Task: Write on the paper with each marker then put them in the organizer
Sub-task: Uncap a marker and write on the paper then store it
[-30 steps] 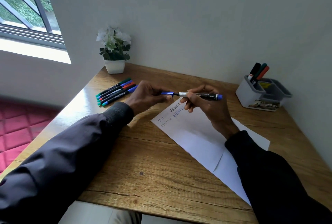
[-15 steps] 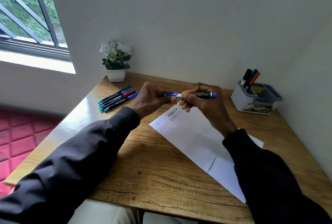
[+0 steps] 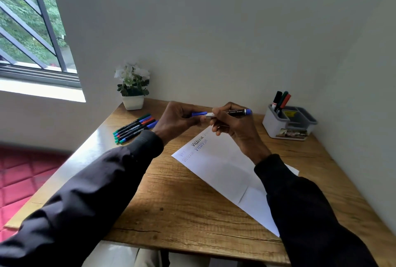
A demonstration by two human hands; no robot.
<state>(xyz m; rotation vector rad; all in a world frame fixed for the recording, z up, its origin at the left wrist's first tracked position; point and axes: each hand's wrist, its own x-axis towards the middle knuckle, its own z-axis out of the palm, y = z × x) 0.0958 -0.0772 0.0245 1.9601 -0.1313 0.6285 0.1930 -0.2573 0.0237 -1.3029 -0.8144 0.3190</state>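
A blue marker (image 3: 235,112) is held level above the far end of the white paper (image 3: 225,172). My right hand (image 3: 232,126) grips its black barrel. My left hand (image 3: 177,120) pinches the blue cap (image 3: 198,114), which meets the marker's silver neck. The paper lies slanted on the wooden desk (image 3: 182,209) and carries a few written words near its far corner. Several more markers (image 3: 135,127) lie side by side at the desk's left. The grey organizer (image 3: 289,124) stands at the back right with three markers upright in it.
A small white pot of white flowers (image 3: 132,89) stands at the desk's back left corner. White walls close the desk at the back and right. A window (image 3: 27,31) is on the left, with a red quilted surface (image 3: 19,181) below the desk's left edge.
The cap and the marker have come together, from a small gap to touching. Both hands rose slightly in view as the head tilted up.
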